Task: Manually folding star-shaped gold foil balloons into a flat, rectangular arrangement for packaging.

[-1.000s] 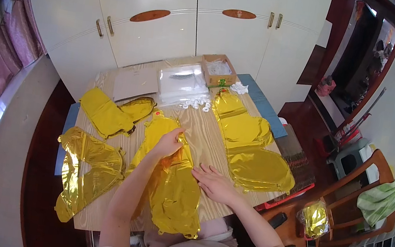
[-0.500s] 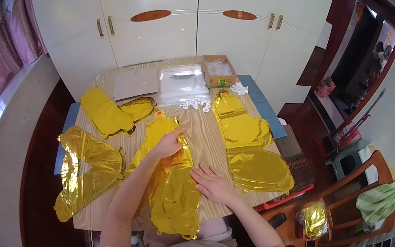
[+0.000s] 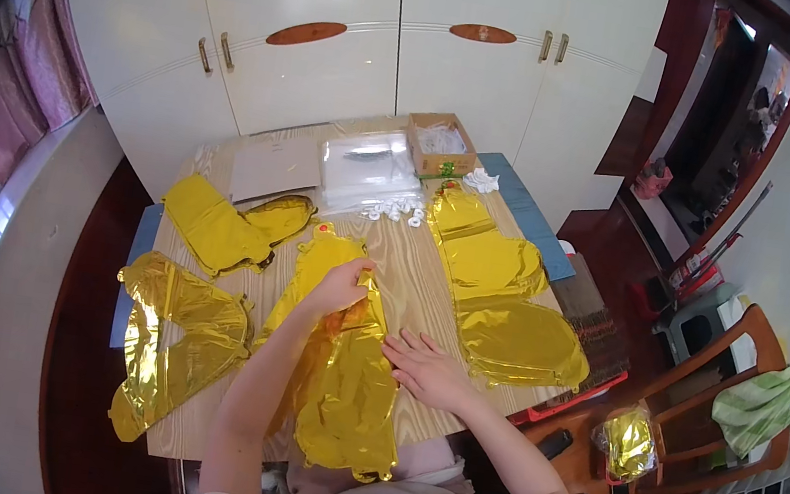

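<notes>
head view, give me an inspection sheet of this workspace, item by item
surface: wooden table, mostly covered
job's things: gold foil balloon lying flat at the near edge
clutter: other gold foil balloons left and right, clear plastic bags, cardboard box, small white pieces
hands: left hand pinching the balloon's foil; right hand flat on the table beside it
cables: nothing seen
surroundings: white cupboard doors, wooden chair with green cloth

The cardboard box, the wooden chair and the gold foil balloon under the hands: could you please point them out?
cardboard box (image 3: 426, 149): head view, its left wall.
wooden chair (image 3: 764, 334): head view, its curved backrest.
gold foil balloon (image 3: 347, 407): head view, its lower body.
</notes>
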`<act>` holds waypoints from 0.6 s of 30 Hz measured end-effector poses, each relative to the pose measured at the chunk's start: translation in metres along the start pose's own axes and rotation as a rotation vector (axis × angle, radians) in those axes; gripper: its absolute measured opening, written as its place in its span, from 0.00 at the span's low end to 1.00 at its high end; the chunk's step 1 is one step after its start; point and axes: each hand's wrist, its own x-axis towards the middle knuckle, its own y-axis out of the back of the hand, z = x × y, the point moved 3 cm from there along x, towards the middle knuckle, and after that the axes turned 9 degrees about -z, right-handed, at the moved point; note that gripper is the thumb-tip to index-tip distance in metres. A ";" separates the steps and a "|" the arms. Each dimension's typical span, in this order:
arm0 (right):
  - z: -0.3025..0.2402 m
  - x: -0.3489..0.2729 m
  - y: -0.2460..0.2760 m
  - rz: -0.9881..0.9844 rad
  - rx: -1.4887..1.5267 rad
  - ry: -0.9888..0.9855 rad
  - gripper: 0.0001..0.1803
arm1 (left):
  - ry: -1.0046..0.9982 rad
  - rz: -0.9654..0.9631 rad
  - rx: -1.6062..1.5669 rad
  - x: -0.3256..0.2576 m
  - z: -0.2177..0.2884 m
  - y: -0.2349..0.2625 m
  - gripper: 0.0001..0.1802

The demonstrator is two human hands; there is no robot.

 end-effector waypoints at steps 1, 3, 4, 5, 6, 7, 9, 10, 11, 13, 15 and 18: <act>0.000 0.000 -0.001 -0.007 0.001 -0.002 0.26 | -0.034 0.021 0.021 -0.001 -0.001 0.002 0.28; 0.000 0.001 0.000 -0.017 -0.006 -0.001 0.26 | -0.156 0.152 0.206 -0.007 0.004 0.003 0.28; 0.001 0.000 -0.001 -0.020 -0.013 -0.004 0.26 | -0.244 0.257 0.367 -0.016 0.015 0.001 0.28; 0.001 -0.001 -0.001 -0.024 -0.019 -0.007 0.26 | -0.334 0.362 0.528 -0.025 0.025 -0.001 0.28; 0.002 -0.002 -0.002 -0.025 -0.029 -0.008 0.26 | -0.374 0.260 0.520 -0.034 0.041 -0.005 0.27; 0.002 -0.003 -0.003 -0.026 -0.038 -0.008 0.26 | -0.413 0.158 0.511 -0.046 0.062 -0.008 0.27; -0.001 0.000 -0.002 -0.044 -0.057 -0.001 0.26 | -0.463 0.021 0.575 -0.061 0.071 -0.020 0.26; -0.002 0.001 0.001 -0.062 -0.065 -0.002 0.26 | -0.479 -0.021 0.644 -0.068 0.067 -0.030 0.25; -0.004 0.002 0.002 -0.081 -0.074 -0.004 0.26 | -0.496 -0.063 0.713 -0.074 0.062 -0.038 0.25; -0.002 0.001 -0.001 -0.077 -0.087 0.000 0.26 | -0.450 -0.107 0.767 -0.078 0.054 -0.044 0.26; -0.002 0.000 -0.001 -0.065 -0.091 0.004 0.26 | -0.412 -0.134 0.795 -0.082 0.047 -0.046 0.26; -0.002 0.000 -0.002 -0.042 -0.077 -0.002 0.27 | -0.374 -0.141 0.788 -0.087 0.041 -0.046 0.28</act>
